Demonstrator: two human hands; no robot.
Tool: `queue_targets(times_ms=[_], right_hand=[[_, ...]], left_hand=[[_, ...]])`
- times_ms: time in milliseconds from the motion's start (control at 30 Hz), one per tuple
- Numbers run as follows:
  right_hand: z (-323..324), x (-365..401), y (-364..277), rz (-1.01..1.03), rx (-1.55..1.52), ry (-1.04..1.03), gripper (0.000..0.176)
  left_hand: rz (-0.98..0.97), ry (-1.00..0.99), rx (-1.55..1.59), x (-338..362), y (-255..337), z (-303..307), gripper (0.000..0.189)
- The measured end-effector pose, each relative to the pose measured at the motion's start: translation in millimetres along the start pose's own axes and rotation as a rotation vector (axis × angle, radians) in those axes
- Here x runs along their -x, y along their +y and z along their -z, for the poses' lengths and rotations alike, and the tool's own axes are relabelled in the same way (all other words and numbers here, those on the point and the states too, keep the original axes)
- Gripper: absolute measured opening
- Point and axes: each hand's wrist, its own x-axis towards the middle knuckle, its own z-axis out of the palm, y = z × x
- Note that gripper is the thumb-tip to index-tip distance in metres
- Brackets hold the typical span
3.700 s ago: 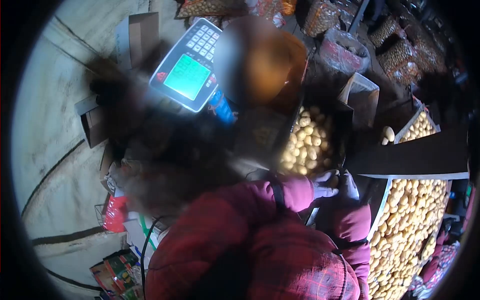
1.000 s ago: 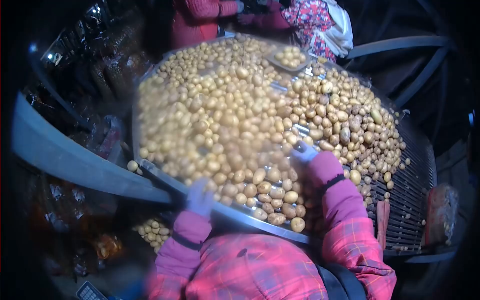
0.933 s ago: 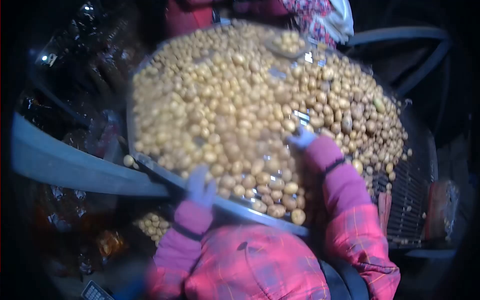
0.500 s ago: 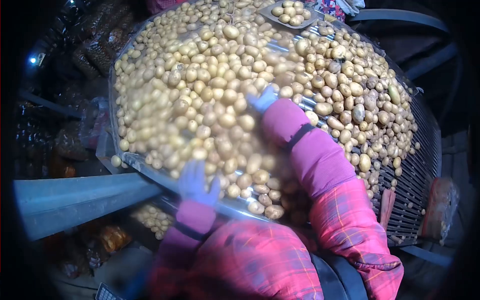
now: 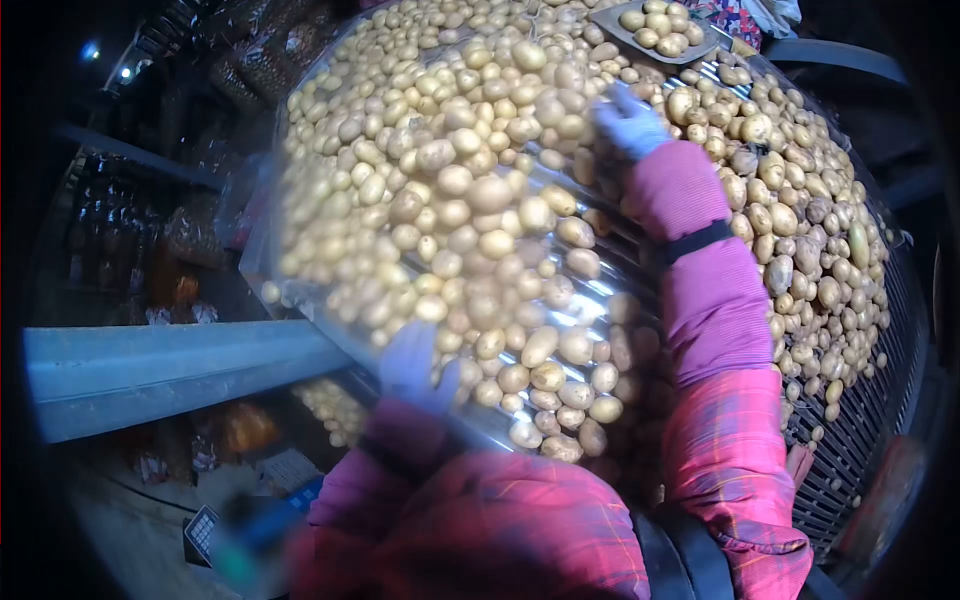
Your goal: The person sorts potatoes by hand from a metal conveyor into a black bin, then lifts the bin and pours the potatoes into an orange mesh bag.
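Note:
Potatoes [image 5: 463, 180] are heaped over a slatted metal table [image 5: 845, 485]. My right hand [image 5: 632, 122], in a pale blue glove, reaches to the far middle of the table, palm down with its fingers extended against potatoes. Bare slats show beside that forearm. My left hand [image 5: 415, 372], gloved too, lies at the near left edge of the table, fingers stretched and thumb apart, touching or just above potatoes there. Neither hand visibly grips a potato. A second pile of potatoes [image 5: 790, 230] lies to the right of my right arm.
At the far edge rests a shallow scoop-like tray [image 5: 607, 24] with several potatoes. A blue-grey metal beam [image 5: 190, 365] runs in from the left. Below it is a keypad device [image 5: 202, 533]. Someone's patterned clothing [image 5: 735, 18] shows behind the tray.
My right hand has moved farther away and to the right, leaving more slats bare beside it. My left hand stays near the table edge. The whole view has shifted.

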Motion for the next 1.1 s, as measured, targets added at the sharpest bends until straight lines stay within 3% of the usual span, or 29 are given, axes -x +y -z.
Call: queue_targets(times_ms=[33,100,133,167,233,333,433,500,633,700,733,767,833,867,900,933,967,1000,1067,1100], right_hand=[[38.5,-2.3,-1.7,0.023,0.484,0.068,0.047],[75.2,-18.6,64.4,0.295,1.160,0.230,0.050],[67.9,-18.9,60.4,0.298,1.163,0.218,0.050],[56.5,-16.1,49.5,0.163,1.196,0.129,0.048],[43.5,-7.6,23.6,-0.030,1.212,-0.039,0.045],[56.4,-22.5,51.0,0.140,1.239,-0.083,0.044],[66.5,-24.1,68.5,0.110,1.012,-0.114,0.044],[71.5,-20.3,89.1,0.290,0.803,-0.144,0.044],[45.8,9.0,85.8,0.266,0.690,-0.068,0.051],[30.1,39.6,60.7,0.005,0.605,-0.191,0.052],[9.8,84.9,-4.2,-0.137,0.596,-0.296,0.050],[7.9,71.0,2.3,-0.036,0.666,-0.484,0.048],[-6.2,53.7,-10.8,-0.023,0.866,-0.507,0.047],[-28.4,65.1,-30.2,0.033,0.728,-0.327,0.044],[-45.1,46.7,0.7,0.318,0.627,-0.158,0.041],[-68.8,44.1,3.2,0.464,0.679,-0.158,0.042],[-94.4,54.8,-0.4,0.401,0.627,-0.191,0.041],[-116.2,23.8,49.3,0.533,0.701,-0.289,0.038],[-140.3,68.4,18.3,0.537,0.899,0.037,0.031],[-145.8,69.6,22.8,0.482,0.913,0.149,0.029]], left_hand=[[-0.009,0.007,0.009,-0.1,-1.3,-2.2,0.060],[0.043,-0.017,0.013,-1.5,5.9,3.4,0.058],[-0.041,0.082,-0.044,-4.4,10.9,7.9,0.056],[-0.121,0.178,-0.102,-4.4,14.2,9.0,0.054],[-0.091,0.144,-0.086,-0.5,10.2,7.1,0.053],[-0.062,0.113,-0.034,-0.5,1.7,0.8,0.052],[-0.053,0.080,0.012,0.7,-2.6,-1.5,0.051],[-0.055,0.070,0.038,0.7,-2.4,-2.0,0.051],[-0.025,0.065,0.049,2.0,0.4,3.7,0.048],[-0.010,0.034,0.033,3.0,-0.4,4.5,0.048],[-0.012,0.047,0.047,3.1,-0.8,4.5,0.048],[-0.011,0.045,0.071,3.8,-1.2,4.4,0.048],[-0.004,0.053,0.091,3.9,-2.7,4.1,0.049],[-0.004,0.032,0.094,4.2,-3.4,3.8,0.049],[-0.004,0.008,0.096,4.7,-4.8,4.1,0.049],[-0.036,0.036,0.061,5.4,-6.9,4.9,0.048],[-0.041,0.033,0.053,4.8,-9.6,4.9,0.048],[0.128,0.009,0.380,2.4,-12.7,4.7,0.048],[0.477,-0.088,1.067,-6.1,-13.1,15.6,0.053],[0.476,-0.087,1.066,-13.4,-9.6,31.0,0.053]])
